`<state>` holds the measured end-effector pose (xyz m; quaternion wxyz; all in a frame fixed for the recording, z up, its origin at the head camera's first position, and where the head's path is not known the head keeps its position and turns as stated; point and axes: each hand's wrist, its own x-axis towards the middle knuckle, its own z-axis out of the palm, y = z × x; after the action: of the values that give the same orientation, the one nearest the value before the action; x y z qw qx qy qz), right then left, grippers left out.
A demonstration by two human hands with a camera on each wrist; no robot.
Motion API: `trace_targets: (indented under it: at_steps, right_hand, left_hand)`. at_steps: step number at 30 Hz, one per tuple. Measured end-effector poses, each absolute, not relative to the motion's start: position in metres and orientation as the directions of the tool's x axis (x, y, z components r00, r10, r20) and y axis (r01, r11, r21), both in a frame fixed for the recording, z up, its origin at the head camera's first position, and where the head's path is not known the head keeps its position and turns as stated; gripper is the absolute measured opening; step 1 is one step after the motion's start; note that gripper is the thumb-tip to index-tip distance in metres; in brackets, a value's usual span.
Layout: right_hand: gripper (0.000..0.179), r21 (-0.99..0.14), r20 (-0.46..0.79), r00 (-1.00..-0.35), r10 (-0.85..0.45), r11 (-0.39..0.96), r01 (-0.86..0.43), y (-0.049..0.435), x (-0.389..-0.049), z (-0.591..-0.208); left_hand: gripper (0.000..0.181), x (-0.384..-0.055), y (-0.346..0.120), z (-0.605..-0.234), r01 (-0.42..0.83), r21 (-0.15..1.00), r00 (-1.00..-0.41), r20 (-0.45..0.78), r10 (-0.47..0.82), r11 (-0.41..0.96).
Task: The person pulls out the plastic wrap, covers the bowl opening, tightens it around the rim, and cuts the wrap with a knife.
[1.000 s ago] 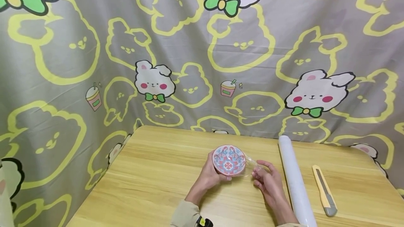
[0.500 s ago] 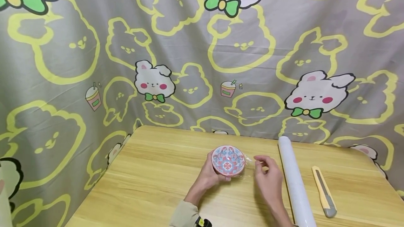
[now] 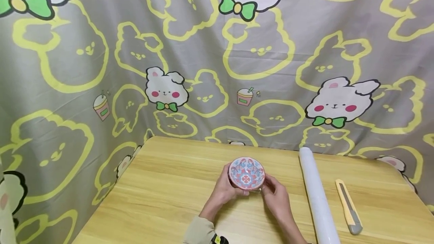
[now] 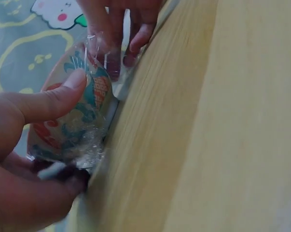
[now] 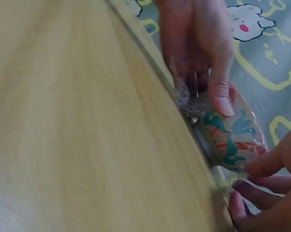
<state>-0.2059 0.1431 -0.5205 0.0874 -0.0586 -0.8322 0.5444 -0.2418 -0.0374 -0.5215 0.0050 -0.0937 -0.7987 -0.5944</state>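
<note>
A small bowl [image 3: 246,174] with a red and blue pattern is held just over the table, its inside facing up and toward the head camera. My left hand [image 3: 224,188] grips its left side, thumb [image 4: 63,99] pressed against the outer wall. Clear cling film [image 4: 90,145] covers the outside of the bowl and bunches near the base. At the bowl's right edge, my right hand [image 3: 278,202] pinches a crumpled bit of film [image 5: 231,182]. The tips of its far fingers are hidden behind the bowl in the head view.
A long white roll of film [image 3: 317,195] lies to the right of my right hand. Beyond it is a yellow and grey utility knife [image 3: 348,207]. The wooden table [image 3: 162,183] meets a patterned cloth [image 3: 210,48] at its back and left.
My right hand first moves off the bowl's right side, where film stuck out, then comes in against the rim. That film is now folded toward the bowl. My left hand keeps its hold.
</note>
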Motion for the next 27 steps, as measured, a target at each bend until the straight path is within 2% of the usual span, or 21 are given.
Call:
trace_targets:
  at_steps: [4,6,13,19,24,27]
  right_hand:
    - [0.042,-0.899,0.107,-0.966,0.235,0.438,0.006,0.142,-0.206,-0.523]
    - [0.042,-0.903,0.099,-0.967,0.235,0.429,0.012,0.142,-0.207,-0.524]
    - [0.042,-0.924,0.026,-0.987,0.157,0.380,0.037,0.152,-0.206,-0.514]
    - [0.016,-0.906,-0.037,-0.990,0.137,0.414,0.091,0.161,-0.198,-0.492]
    - [0.010,-0.914,-0.021,-1.000,0.019,0.404,0.026,0.153,-0.198,-0.497]
    - [0.008,-0.931,0.011,-1.000,0.023,0.365,-0.002,0.146,-0.200,-0.505]
  left_hand:
    - [0.109,-0.241,-0.036,-0.519,0.148,0.891,-0.989,0.124,0.083,0.430]
    - [0.109,-0.241,-0.036,-0.518,0.138,0.879,-0.990,0.114,0.079,0.457]
    - [0.103,-0.240,-0.039,-0.517,0.159,0.891,-0.986,0.124,0.108,0.426]
    - [0.104,-0.238,-0.047,-0.509,0.128,0.916,-0.982,0.064,0.176,0.381]
    - [0.093,-0.237,-0.051,-0.506,0.088,0.945,-0.979,0.023,0.204,0.316]
    - [0.090,-0.237,-0.050,-0.507,0.084,0.945,-0.981,0.023,0.192,0.316]
